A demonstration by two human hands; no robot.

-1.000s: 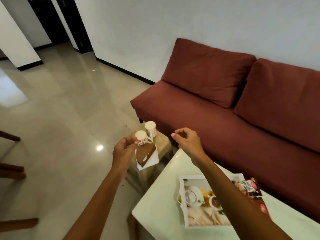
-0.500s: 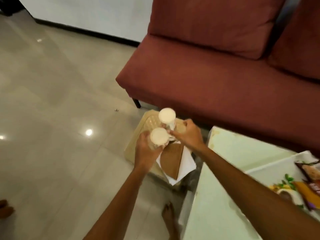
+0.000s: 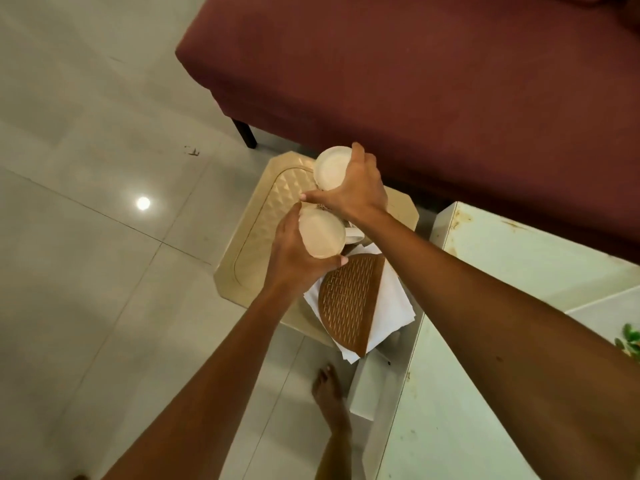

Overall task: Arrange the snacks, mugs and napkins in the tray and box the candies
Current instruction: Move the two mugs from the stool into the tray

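While over beige tray (image 3: 273,216), left grip (image 3: 294,261) holds near mug (image 3: 322,237), right grip (image 3: 353,192) far mug (image 3: 332,168).

- Near mug (image 3: 322,235): cream-white, upright with its open mouth facing up, over the right part of the beige tray (image 3: 263,230); its handle points right.
- Far mug (image 3: 331,167): same cream-white, upright, at the tray's far right corner (its lower body is hidden).
- Napkins (image 3: 391,306): a white stack held in a brown, woven-pattern wedge holder (image 3: 349,303), at the tray's near right end, just beside the near mug.
- Beige tray: eight-sided, with a quilted centre panel, bare on its left side.
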